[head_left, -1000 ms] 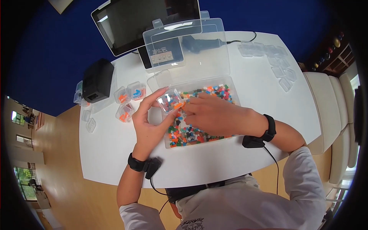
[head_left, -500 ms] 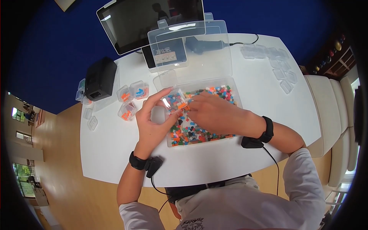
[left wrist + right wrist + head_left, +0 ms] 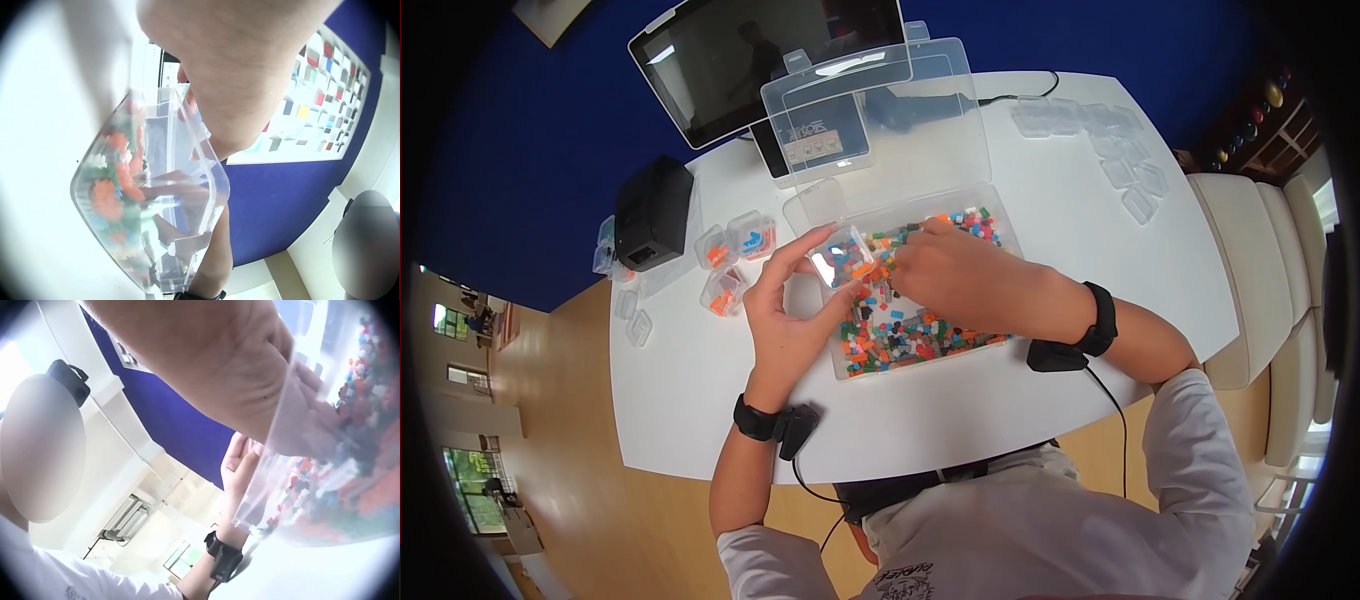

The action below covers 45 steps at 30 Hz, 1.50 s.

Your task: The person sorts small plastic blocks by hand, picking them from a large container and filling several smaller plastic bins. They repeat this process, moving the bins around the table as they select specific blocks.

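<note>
In the head view my left hand (image 3: 788, 325) holds a small clear plastic box (image 3: 832, 250), thumb on its near side and fingers at the far side. Orange toy bricks (image 3: 861, 270) lie inside this box. It is tilted above the left side of a large clear bin (image 3: 920, 206) full of mixed small toy bricks (image 3: 910, 345). My right hand (image 3: 980, 285) reaches down into the bin from the right, fingers bent toward the bricks. Its fingertips are hidden behind the hand, and I cannot tell whether they pinch a brick. The right wrist view shows this hand (image 3: 312, 419) behind the bin's clear wall.
The bin's clear lid (image 3: 945, 140) stands raised at the back, before a monitor (image 3: 770, 75). Small boxes with orange and blue bricks (image 3: 754, 240) stand to the left, beside a black device (image 3: 653, 213). Several clear small containers (image 3: 1115, 150) lie at the back right.
My right fingers have shifted slightly away from the small box, leaving a wider gap over the bricks. My left hand keeps its hold on the box. The head view has shifted a little.
</note>
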Motion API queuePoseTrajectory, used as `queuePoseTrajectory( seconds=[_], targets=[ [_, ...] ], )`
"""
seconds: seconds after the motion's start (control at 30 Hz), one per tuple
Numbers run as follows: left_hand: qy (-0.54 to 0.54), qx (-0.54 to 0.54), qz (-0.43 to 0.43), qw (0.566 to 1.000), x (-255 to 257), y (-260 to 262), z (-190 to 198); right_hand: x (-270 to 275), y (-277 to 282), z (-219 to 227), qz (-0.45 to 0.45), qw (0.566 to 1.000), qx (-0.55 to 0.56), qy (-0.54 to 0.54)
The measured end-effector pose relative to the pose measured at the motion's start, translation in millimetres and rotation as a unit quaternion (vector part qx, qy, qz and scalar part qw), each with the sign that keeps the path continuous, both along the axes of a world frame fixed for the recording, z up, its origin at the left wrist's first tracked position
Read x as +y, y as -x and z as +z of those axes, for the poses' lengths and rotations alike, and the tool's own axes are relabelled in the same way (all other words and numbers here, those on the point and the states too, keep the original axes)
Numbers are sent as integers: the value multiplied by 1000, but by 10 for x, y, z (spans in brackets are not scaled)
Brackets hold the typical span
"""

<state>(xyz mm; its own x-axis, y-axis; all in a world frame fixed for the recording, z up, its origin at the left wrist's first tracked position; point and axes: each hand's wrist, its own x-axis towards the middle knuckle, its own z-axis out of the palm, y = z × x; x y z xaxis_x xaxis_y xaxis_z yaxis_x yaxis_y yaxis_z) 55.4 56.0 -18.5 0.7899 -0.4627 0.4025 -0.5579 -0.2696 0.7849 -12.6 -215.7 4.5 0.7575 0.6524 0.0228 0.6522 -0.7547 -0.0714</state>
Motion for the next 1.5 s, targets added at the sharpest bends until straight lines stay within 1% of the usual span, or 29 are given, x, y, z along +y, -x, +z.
queuePoseTrajectory(
  seconds=[0.1, 0.23, 0.3, 0.33, 0.4, 0.43, 0.5, 0.53, 0.6, 0.63, 0.7, 0.73, 0.8, 0.83, 0.9, 0.93, 1.0, 1.03, 1.1, 1.13, 1.2, 1.23, 1.27, 1.3, 1.33, 1.4, 1.43, 1.5],
  targets=[
    [-2, -2, -5, 1000, -14, 10, 28, -1, 16, -31, -3, 1000, -21, -5],
    [-8, -1, -22, 1000, -22, 5, 39, 27, 4, -117, -7, 1000, -19, -14],
    [-5, -7, -29, 1000, -20, -4, 39, 73, 16, -169, -2, 995, -97, 16],
    [-7, -8, -31, 999, -21, -2, 41, 62, 1, -173, -2, 995, -97, 16],
    [-8, -9, -34, 999, -19, -4, 36, 19, -46, -175, 5, 994, -101, -48],
    [-10, -9, -38, 999, -15, -9, 32, 6, -47, -153, 6, 994, -101, -48],
    [-11, -8, -39, 999, -3, -11, 26, -23, -30, -60, -18, 996, -34, -82],
    [-17, -13, -44, 999, 1, -12, 29, -37, -27, 3, -17, 996, -32, -82],
    [-23, -18, -47, 998, 1, -38, 11, -71, -37, 171, -20, 984, 40, -171],
    [-11, -25, -61, 998, 4, -57, -15, -88, -48, 260, -17, 984, 42, -170],
    [3, -31, -72, 997, 13, -56, -38, -116, -62, 419, -44, 962, 105, -248],
    [-11, -41, -79, 996, 16, -50, -21, -104, -46, 462, -42, 962, 106, -247],
    [-25, -49, -86, 995, 12, -56, -16, -51, -7, 499, -52, 927, 119, -351],
    [-21, -45, -95, 994, 6, -57, -28, -7, -6, 478, -52, 927, 123, -351],
    [-15, -36, -102, 994, -4, -56, -70, 95, -12, 406, -28, 912, 55, -404],
    [-7, -34, -106, 994, -6, -65, -85, 118, -10, 365, -27, 913, 58, -403],
    [1, -33, -108, 994, -9, -71, -87, 166, 0, 292, -1, 939, -72, -337],
    [-3, -46, -99, 994, -19, -60, -38, 184, 44, 300, 2, 939, -69, -336],
    [-5, -59, -84, 995, -15, -58, -23, 221, 183, 336, 23, 967, -2, -254],
    [-13, -64, -67, 996, -12, -64, -28, 278, 219, 267, 28, 967, 0, -252],
    [-20, -69, -48, 996, -6, -62, -35, 400, 245, 64, 75, 960, 16, -268],
    [-29, -72, -29, 997, -10, -63, -41, 417, 240, 53, 75, 960, 16, -269],
    [-39, -75, -10, 996, -19, -68, -45, 425, 236, 49, 79, 956, 67, -275],
    [-39, -76, -10, 996, -25, -79, -53, 431, 229, 41, 84, 949, 117, -281],
    [-31, -81, -9, 996, -24, -90, -67, 432, 207, 11, 84, 949, 117, -281],
    [-23, -86, -7, 996, -25, -90, -87, 420, 139, -56, 102, 931, 116, -329],
    [-26, -87, -8, 996, -27, -90, -90, 416, 109, -53, 102, 931, 116, -329],
    [-29, -90, -10, 995, -31, -95, -79, 407, 38, -40, 73, 964, 178, -181]
  ],
)
